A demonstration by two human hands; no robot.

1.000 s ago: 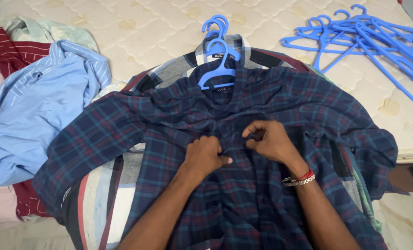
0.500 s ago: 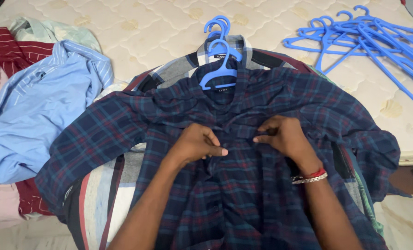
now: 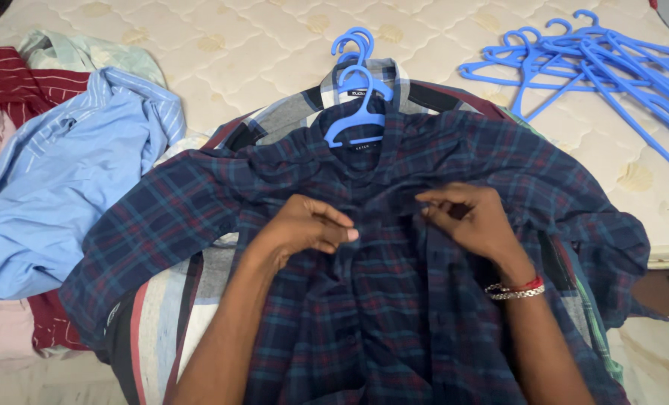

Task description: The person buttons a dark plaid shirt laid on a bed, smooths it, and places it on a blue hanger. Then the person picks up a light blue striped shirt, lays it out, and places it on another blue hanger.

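Navy cotton with red and teal checks fills the middle of your view: the dark plaid button-up shirt (image 3: 394, 225) lies face up on the bed, spread across other garments, its collar hung on a blue plastic hanger (image 3: 358, 105) whose hook points away from you. Your left hand (image 3: 304, 225) rests on the shirt's front just left of the button placket, fingers curled, thumb and forefinger closed on a fold of the cloth. Your right hand (image 3: 473, 217) sits just across the placket, fingertips pinched on the opposite edge of the fabric; a red thread and a silver chain bracelet (image 3: 514, 289) circle that wrist. The two hands are near each other but apart.

Under the plaid shirt lies a grey, white and red striped shirt (image 3: 154, 315) on a second blue hanger (image 3: 353, 41). To your left a light blue striped shirt (image 3: 57, 187) is crumpled over a maroon striped garment (image 3: 16, 75). At the far right a heap of loose blue plastic hangers (image 3: 589, 56) rests on the cream quilted mattress (image 3: 222, 52).
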